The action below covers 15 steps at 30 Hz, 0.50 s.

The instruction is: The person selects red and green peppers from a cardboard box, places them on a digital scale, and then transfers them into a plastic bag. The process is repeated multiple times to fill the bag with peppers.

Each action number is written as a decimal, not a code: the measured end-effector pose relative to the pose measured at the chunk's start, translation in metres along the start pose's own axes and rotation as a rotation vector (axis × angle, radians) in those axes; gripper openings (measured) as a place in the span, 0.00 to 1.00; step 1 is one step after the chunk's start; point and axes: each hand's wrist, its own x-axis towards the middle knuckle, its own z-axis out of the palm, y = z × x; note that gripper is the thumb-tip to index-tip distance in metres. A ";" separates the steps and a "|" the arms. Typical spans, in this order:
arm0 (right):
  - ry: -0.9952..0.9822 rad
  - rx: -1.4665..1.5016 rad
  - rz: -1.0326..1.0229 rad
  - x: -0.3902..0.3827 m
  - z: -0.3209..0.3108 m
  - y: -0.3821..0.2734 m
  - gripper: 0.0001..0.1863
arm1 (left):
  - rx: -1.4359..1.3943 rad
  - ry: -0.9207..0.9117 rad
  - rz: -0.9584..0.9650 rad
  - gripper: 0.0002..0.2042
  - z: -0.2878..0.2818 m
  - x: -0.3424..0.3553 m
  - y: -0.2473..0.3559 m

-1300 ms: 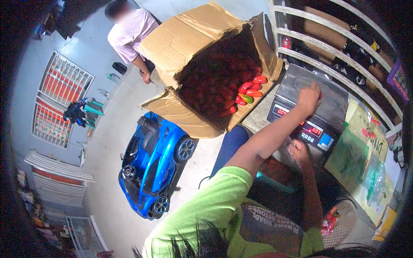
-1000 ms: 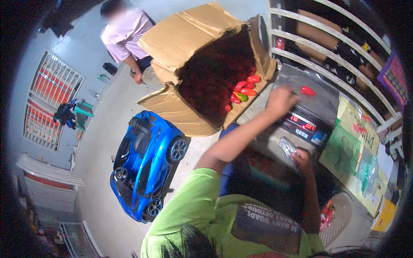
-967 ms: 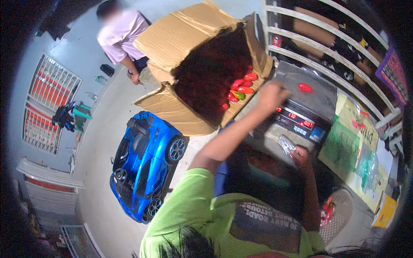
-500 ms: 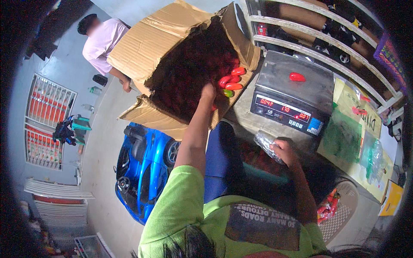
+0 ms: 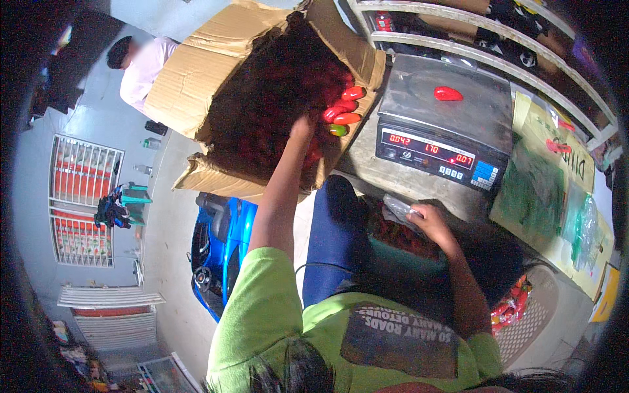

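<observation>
My left hand (image 5: 302, 127) reaches into an open cardboard box (image 5: 209, 85), its fingers lost in the dark interior. Near that hand, glossy pepper-like pieces (image 5: 346, 118) in red, orange and green lie along the box's right side. In my right hand (image 5: 429, 221) is a crumpled clear plastic bag (image 5: 398, 208), pinched between the fingers below the scale. One red pepper-like piece (image 5: 449, 93) rests on the flat pan of a digital scale (image 5: 409, 72) whose red display is lit.
A dim tub of reddish pieces (image 5: 406, 239) sits below the bag. To the right are a perforated basket (image 5: 534, 314) and papers with plastic bags (image 5: 580, 223). Slatted shelves (image 5: 432, 46) stand behind the scale. A blue toy car (image 5: 223, 242) and another person (image 5: 147, 69) are at the left.
The whole view has shifted a little. My left hand is still inside the box, while my right hand has changed its angle with the bag. The piece on the scale stays in place.
</observation>
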 end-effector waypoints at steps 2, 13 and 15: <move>0.024 -0.024 0.013 -0.002 -0.002 -0.004 0.14 | 0.084 0.128 0.081 0.22 -0.004 -0.018 0.009; 0.010 -0.008 0.042 0.005 0.000 0.012 0.12 | -0.062 -0.217 -0.272 0.20 -0.068 0.026 -0.018; 0.014 -0.015 0.005 0.005 0.002 0.014 0.13 | -0.076 -0.205 -0.298 0.20 -0.072 0.028 -0.019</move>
